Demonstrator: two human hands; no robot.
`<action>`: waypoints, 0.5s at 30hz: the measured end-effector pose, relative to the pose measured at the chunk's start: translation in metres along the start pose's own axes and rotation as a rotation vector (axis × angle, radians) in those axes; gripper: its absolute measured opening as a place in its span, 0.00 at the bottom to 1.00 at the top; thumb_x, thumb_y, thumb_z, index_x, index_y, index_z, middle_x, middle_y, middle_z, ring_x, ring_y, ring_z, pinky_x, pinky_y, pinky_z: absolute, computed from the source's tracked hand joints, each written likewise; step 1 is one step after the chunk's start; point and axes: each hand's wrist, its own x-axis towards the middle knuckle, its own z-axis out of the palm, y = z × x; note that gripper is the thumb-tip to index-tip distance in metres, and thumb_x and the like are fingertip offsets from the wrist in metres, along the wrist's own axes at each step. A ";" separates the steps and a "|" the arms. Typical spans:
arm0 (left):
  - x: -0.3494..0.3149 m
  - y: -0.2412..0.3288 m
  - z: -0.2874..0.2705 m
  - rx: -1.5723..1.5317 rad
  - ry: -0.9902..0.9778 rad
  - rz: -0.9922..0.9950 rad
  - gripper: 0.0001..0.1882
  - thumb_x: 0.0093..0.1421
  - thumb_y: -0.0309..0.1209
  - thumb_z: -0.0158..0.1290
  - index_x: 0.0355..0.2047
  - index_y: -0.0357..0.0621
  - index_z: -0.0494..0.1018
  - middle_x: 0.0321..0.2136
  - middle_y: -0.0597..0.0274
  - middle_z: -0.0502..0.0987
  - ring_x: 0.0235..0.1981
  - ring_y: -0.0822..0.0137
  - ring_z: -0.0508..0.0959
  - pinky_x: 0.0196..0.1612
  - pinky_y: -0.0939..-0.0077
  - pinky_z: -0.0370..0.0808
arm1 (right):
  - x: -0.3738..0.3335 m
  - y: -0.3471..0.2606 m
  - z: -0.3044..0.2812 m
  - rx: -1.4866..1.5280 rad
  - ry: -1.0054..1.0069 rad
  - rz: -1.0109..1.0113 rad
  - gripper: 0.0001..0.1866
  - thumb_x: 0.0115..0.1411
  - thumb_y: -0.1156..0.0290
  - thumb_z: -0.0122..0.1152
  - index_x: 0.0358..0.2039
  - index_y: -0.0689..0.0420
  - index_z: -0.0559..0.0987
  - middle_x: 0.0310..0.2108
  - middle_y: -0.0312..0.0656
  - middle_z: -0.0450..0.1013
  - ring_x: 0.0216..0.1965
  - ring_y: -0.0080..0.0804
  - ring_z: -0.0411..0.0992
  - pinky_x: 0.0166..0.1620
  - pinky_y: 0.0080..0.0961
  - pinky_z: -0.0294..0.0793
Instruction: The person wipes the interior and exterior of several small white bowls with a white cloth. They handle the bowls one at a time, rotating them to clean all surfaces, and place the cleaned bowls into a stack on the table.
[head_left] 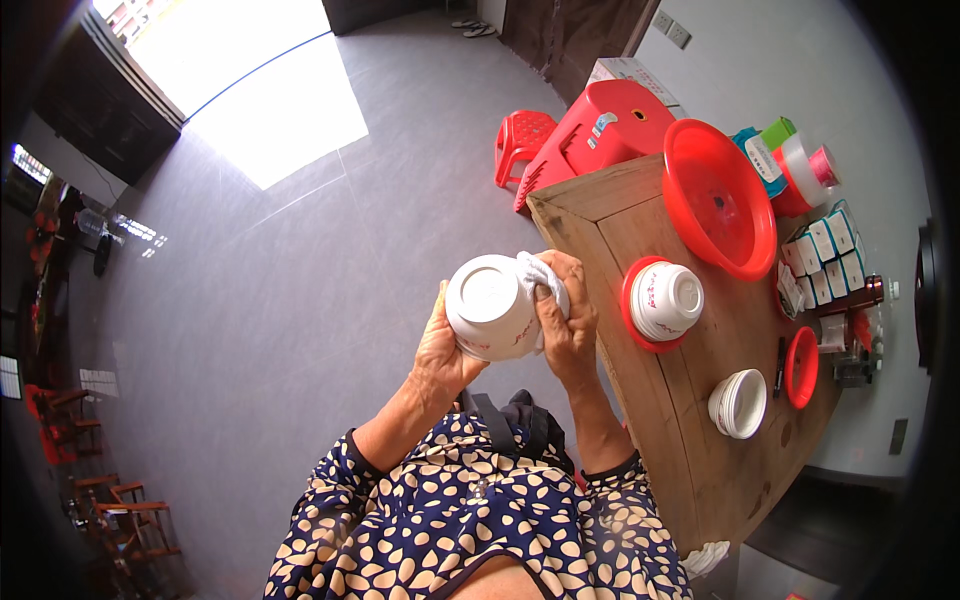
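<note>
A white bowl [487, 297] with red marks on its side is held up in front of me, its base facing the camera. My left hand [440, 340] grips it from the left and below, fingers partly behind it. On the other side, my right hand [569, 315] presses a bunched white cloth [540, 282] against the bowl's wall. Nearest on the wooden table [625, 235], an upturned stack of white bowls [667, 302] rests on a red plate or lid [632, 320]. Closer to me on the table, a few more white bowls [738, 404] are nested together, mouths showing.
A large red basin [715, 195] sits at the table's far end. Boxed packs [825, 250] and a red dish [801, 368] lie by the wall. Beyond the table stand a red plastic chair [600, 125] and red stool [520, 140]. Grey tiled floor [280, 330] spreads to the left.
</note>
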 end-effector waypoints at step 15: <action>-0.005 -0.002 0.011 0.105 -0.104 0.002 0.28 0.65 0.50 0.41 0.52 0.39 0.66 0.50 0.50 0.72 0.51 0.56 0.72 0.57 0.56 0.68 | -0.024 -0.036 0.000 -0.495 -0.141 -0.389 0.16 0.48 0.77 0.60 0.40 0.57 0.78 0.47 0.44 0.67 0.47 0.44 0.62 0.50 0.40 0.64</action>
